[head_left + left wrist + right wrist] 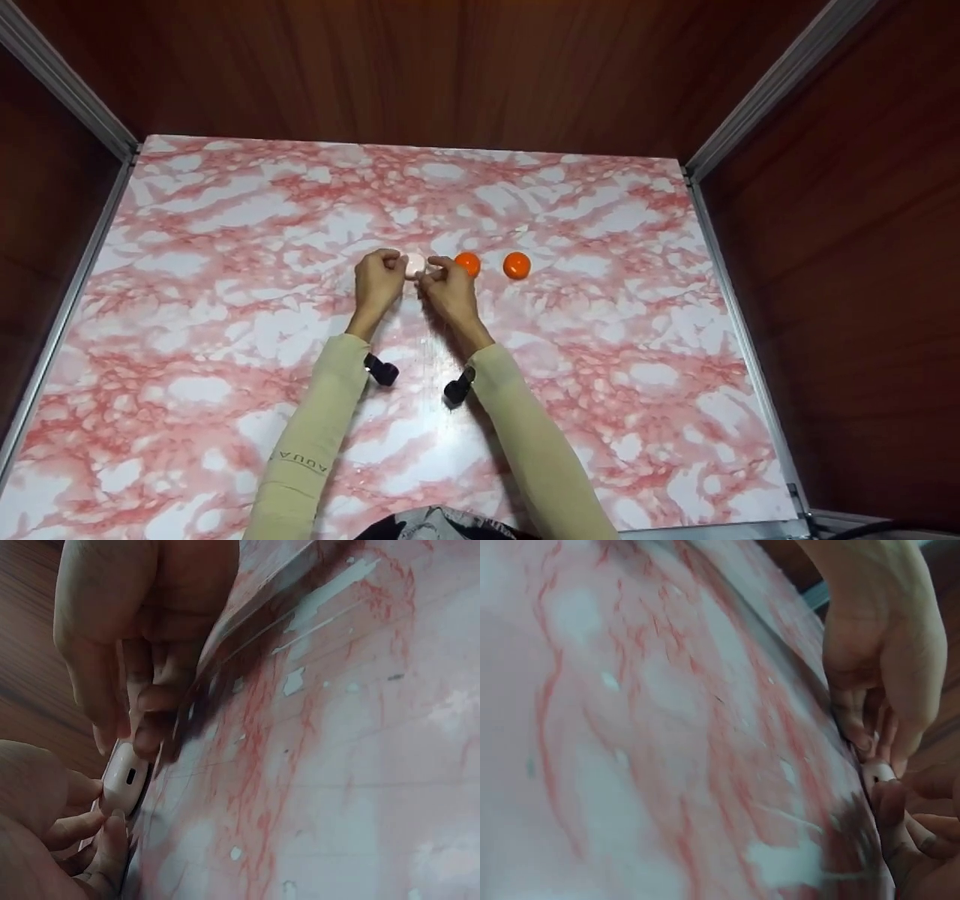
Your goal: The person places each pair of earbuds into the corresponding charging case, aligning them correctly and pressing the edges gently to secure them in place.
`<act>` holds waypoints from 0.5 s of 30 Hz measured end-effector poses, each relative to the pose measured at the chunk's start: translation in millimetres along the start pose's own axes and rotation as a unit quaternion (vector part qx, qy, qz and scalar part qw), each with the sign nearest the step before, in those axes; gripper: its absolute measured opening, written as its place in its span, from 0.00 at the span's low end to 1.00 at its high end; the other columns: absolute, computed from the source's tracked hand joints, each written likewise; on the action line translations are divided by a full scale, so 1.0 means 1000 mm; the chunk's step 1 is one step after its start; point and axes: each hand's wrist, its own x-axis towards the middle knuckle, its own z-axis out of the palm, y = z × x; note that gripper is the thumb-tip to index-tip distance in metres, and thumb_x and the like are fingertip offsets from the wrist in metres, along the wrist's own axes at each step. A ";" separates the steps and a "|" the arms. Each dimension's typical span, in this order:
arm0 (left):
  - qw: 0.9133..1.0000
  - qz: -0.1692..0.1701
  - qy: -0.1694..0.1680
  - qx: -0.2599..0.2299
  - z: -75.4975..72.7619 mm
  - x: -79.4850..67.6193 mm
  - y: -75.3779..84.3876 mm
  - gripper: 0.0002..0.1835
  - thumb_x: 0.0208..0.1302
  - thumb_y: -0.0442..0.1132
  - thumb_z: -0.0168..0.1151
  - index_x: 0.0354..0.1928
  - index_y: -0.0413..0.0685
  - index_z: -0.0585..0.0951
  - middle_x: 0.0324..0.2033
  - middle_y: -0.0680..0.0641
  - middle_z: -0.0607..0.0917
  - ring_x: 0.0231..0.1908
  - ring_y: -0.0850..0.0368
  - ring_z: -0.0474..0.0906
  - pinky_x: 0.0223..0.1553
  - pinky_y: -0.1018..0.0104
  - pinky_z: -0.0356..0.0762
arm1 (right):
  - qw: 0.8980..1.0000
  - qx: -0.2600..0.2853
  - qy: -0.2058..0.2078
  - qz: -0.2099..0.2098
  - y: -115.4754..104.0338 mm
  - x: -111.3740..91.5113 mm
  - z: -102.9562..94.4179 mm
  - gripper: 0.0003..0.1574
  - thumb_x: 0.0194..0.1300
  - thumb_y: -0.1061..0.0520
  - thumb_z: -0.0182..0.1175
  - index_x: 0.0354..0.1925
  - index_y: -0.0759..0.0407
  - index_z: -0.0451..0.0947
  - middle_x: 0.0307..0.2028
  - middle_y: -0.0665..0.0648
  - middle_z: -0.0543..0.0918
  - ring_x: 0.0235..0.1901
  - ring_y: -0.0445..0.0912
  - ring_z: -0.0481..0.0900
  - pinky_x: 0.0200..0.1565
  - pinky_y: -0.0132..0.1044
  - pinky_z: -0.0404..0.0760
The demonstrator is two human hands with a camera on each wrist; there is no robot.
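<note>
A small pale pink-white rounded piece is on the marbled table between both hands; a dark oblong slot shows in its side in the left wrist view. My left hand pinches its left edge with thumb and fingers. At its right edge, the fingertips of my right hand grip it from the opposite side. The same piece has both hands' fingertips around its ends in the left wrist view. Fingers hide most of the piece in the right wrist view.
One glossy orange round piece lies right behind my right hand, partly covered by it. Another orange round piece is farther right. Brown wood-grain panels with metal edge rails enclose the table at the back and sides.
</note>
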 end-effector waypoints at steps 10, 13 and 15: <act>1.000 -0.007 -0.004 0.009 -0.015 0.001 0.001 0.15 0.69 0.45 0.56 0.45 0.44 0.85 0.37 0.43 0.86 0.40 0.49 0.82 0.45 0.55 0.79 | 0.993 -0.049 0.060 -0.093 -0.010 0.003 -0.048 0.23 0.67 0.47 0.63 0.52 0.63 0.80 0.39 0.60 0.87 0.34 0.48 0.84 0.37 0.33 0.83; 1.000 0.008 0.011 0.017 -0.026 0.006 0.004 0.14 0.68 0.43 0.57 0.44 0.43 0.86 0.35 0.42 0.85 0.39 0.50 0.81 0.45 0.56 0.78 | 0.993 -0.010 0.087 -0.085 -0.011 0.006 -0.071 0.28 0.66 0.45 0.64 0.56 0.60 0.75 0.44 0.57 0.82 0.39 0.46 0.81 0.42 0.35 0.82; 0.999 0.031 0.015 0.025 -0.035 0.010 0.008 0.13 0.67 0.42 0.57 0.43 0.41 0.86 0.35 0.41 0.85 0.38 0.49 0.81 0.45 0.56 0.77 | 0.988 -0.008 0.116 -0.105 -0.011 0.011 -0.090 0.28 0.64 0.45 0.65 0.55 0.60 0.74 0.48 0.59 0.77 0.42 0.46 0.77 0.45 0.36 0.80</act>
